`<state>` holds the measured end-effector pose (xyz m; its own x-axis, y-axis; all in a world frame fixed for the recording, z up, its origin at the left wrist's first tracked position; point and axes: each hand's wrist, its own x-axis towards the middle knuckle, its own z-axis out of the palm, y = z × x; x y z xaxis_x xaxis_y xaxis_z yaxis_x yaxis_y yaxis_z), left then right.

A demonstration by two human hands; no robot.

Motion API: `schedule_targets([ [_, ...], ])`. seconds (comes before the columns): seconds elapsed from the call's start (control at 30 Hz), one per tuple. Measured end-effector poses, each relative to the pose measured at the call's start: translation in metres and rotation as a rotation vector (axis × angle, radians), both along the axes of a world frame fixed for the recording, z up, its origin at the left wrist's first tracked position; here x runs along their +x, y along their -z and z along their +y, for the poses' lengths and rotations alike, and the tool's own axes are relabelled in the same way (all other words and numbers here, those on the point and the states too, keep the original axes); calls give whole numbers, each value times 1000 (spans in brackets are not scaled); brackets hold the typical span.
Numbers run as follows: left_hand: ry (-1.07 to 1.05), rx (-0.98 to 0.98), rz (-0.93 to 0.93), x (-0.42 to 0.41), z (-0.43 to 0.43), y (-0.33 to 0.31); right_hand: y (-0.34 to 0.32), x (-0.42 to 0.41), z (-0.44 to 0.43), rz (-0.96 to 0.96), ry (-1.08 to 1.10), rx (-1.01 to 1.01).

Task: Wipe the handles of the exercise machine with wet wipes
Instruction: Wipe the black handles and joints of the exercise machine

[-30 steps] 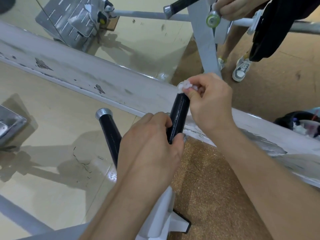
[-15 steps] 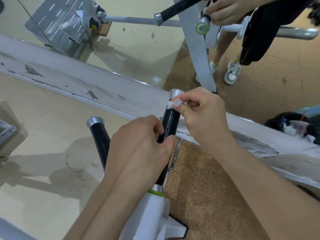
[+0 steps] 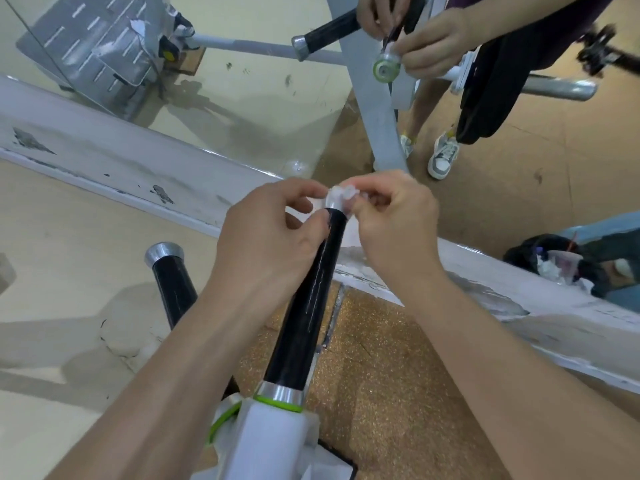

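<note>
While the left hand (image 3: pixel 273 237) and right hand (image 3: pixel 391 223) pinch the wipe (image 3: pixel 341 195) over the handle's (image 3: pixel 322 289) far tip, it looks limp, light and tearable; best held bunched against that stiff, slick bar.

Four hands are in sight: the left hand (image 3: pixel 273 237) and right hand (image 3: pixel 391 230) near the camera, and two far hands (image 3: pixel 429 43) at the top. There are three black handles: the middle handle (image 3: pixel 318 292), the left handle (image 3: pixel 173 285) and the far handle (image 3: pixel 329 29). One wet wipe (image 3: pixel 341 197) shows. Two green rings (image 3: pixel 277 406) sit low in the view. Two sneakers (image 3: pixel 443 157) stand on the floor, and one plastic cup (image 3: pixel 564 263) sits at the right.
</note>
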<state>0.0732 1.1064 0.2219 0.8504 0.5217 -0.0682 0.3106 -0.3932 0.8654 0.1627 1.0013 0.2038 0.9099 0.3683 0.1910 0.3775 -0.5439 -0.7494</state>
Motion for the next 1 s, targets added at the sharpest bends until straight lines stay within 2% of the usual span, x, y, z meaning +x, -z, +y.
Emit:
schedule_targets([
  [0.07,66,92,-40,3,-3,4,0,6,3,-47,61,-23],
  [0.13,114,131,-74,9,-3,8,-3,-2,-4,-2,-14,-51],
  [0.27,114,68,-85,15,2,12,-13,-14,-19,284,-163,85],
  [0.43,-96,-416,-159,14,9,4,-13,-17,-23,363,7,352],
  [0.6,-273,-737,-198,9,8,7,-12,-23,-24,275,108,419],
  [0.63,-301,-797,-219,8,6,7,-13,-24,-23,325,129,449],
  [0.7,-353,-860,-274,8,4,5,-15,-25,-19,570,161,605],
  [0.77,-418,-818,-319,8,4,3,-16,-26,-17,803,170,755],
  [0.8,-452,-757,-324,8,5,4,-16,-26,-17,849,178,767],
  [0.9,-473,-407,-210,7,11,14,-16,-22,-19,818,207,670],
  [1.0,-293,99,-47,3,14,20,-17,-18,-17,709,180,486],
])
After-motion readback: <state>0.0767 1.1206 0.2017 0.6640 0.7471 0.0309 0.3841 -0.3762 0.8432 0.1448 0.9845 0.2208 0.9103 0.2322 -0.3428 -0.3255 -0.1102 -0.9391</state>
